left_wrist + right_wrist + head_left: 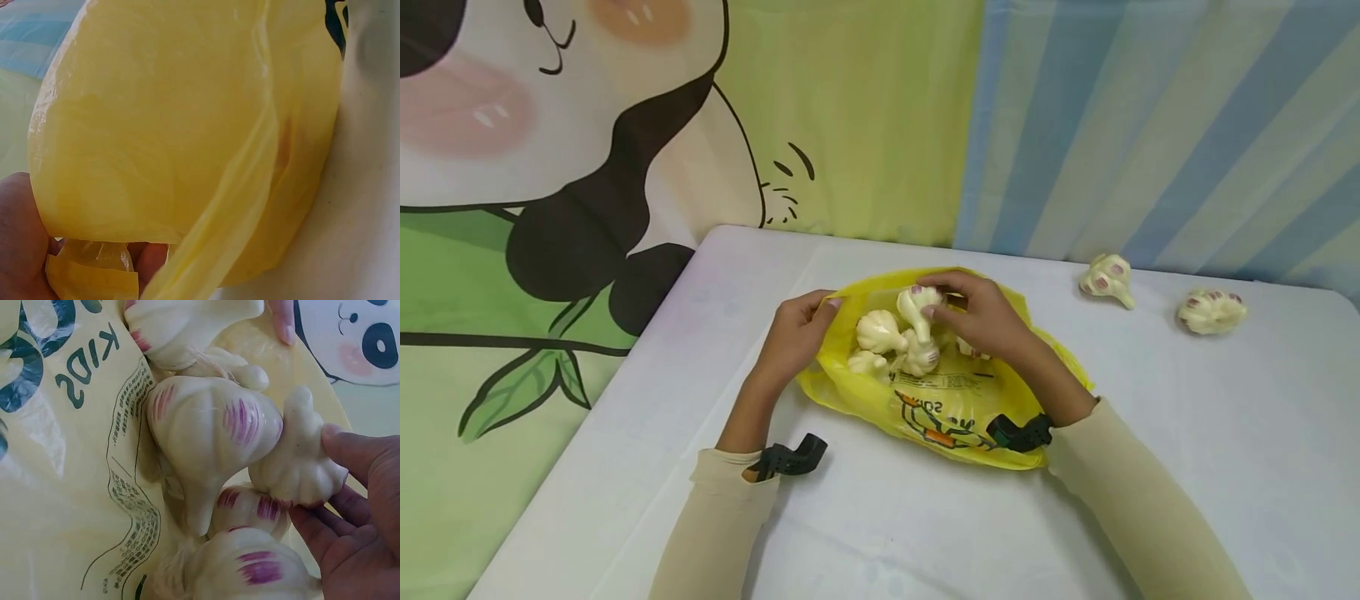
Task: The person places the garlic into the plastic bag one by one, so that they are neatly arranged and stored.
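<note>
A yellow plastic bag lies with its mouth spread, several white garlic bulbs with purple streaks inside it. My left hand pinches the bag's left edge between thumb and fingers. In the left wrist view the bag covers most of that hand. My right hand reaches inside the mouth and holds one garlic bulb above the others. The right wrist view shows thumb and fingers of the right hand around this bulb, its stem pointing up.
Two more garlic bulbs lie on the white table at the back right: one with a stem, and a rounder one farther right. A printed panda backdrop and a striped curtain stand behind the table.
</note>
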`<state>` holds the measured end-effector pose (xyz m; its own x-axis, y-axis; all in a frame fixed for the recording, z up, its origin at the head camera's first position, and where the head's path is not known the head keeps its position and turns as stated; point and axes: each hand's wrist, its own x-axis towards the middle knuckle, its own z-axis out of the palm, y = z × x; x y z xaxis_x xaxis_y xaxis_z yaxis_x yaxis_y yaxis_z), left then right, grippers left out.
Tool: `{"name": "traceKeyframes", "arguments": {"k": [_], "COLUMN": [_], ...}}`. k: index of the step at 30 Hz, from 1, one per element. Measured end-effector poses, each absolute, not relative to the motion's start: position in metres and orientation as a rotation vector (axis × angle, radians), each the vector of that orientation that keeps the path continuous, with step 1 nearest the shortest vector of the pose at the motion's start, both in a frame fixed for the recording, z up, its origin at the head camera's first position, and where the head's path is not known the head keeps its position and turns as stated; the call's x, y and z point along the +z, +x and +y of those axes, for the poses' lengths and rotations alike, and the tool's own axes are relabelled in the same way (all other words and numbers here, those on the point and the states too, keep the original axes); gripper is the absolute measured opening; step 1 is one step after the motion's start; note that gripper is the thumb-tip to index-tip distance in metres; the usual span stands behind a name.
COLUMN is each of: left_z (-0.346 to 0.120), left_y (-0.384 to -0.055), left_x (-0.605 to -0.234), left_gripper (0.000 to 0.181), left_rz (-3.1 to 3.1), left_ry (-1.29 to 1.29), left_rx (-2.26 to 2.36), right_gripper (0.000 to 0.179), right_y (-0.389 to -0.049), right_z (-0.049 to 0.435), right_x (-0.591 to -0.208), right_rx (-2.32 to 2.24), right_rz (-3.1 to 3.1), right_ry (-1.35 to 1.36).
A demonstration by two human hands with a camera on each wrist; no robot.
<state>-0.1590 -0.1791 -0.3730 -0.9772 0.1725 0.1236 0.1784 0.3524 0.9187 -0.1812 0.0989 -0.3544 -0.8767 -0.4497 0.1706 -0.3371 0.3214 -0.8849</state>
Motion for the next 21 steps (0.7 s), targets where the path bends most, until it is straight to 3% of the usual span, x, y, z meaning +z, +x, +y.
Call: {"name": "traceKeyframes", "arguments": {"k": [21], "left_z": [-0.181], "left_y": [-0.160], "left_x": [-0.373], "left_gripper": [0.038], "left_rz": [-2.570], "left_ry": [-0.299], "left_rx": [-1.757], "right_gripper": [0.037], "right_y": [-0.187], "right_z": [0.077], "right_x": [-0.355], "right_rx": [-1.423], "right_rz": [2.667], "right_ry": [-0.730]}}
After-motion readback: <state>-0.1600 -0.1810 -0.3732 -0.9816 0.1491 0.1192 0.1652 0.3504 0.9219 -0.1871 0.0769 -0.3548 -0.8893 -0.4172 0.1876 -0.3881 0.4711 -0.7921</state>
